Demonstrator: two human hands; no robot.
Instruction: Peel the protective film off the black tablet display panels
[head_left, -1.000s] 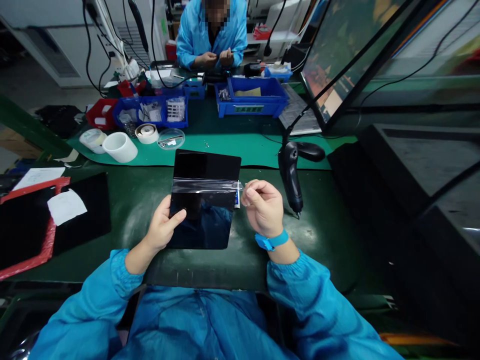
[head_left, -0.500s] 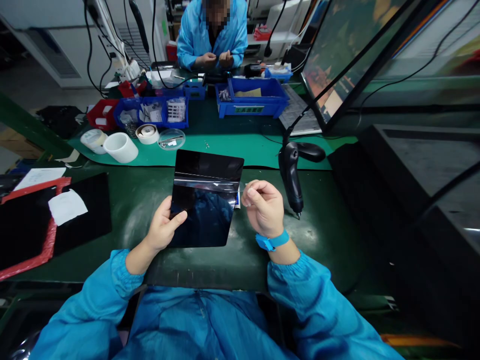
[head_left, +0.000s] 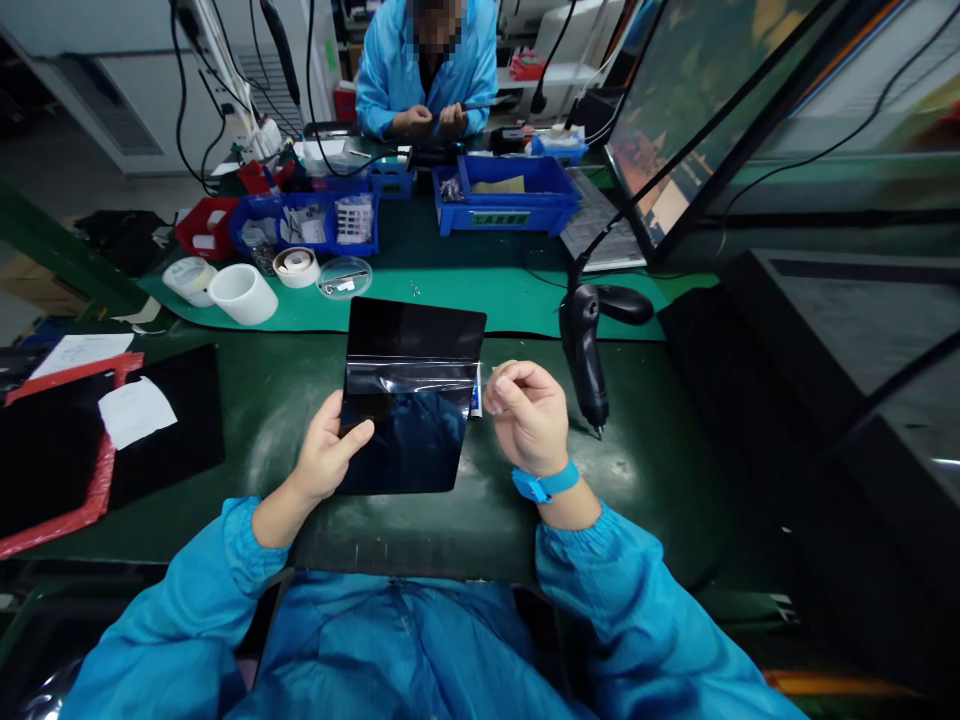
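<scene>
A glossy black rectangular panel [head_left: 411, 340] is held in front of me above the dark green bench. My left hand [head_left: 328, 452] grips its lower left edge, thumb lying on the glass. A clear protective film [head_left: 409, 378] lies partly peeled across the panel's middle, creased along a fold line. My right hand [head_left: 527, 413] is closed in a pinch at the panel's right edge, where the film's small tab shows. A blue wrist strap [head_left: 545, 482] is on my right wrist.
A black handheld scanner [head_left: 583, 350] stands just right of my right hand. Tape rolls [head_left: 241, 292], a clear dish [head_left: 343, 277] and blue parts bins [head_left: 504, 195] sit behind on the green mat. A red-edged black tray [head_left: 67, 450] lies left. Another person works across the bench.
The panel has tilted slightly and the film's fold line has shifted a little down the glass. Both hands stay in nearly the same place.
</scene>
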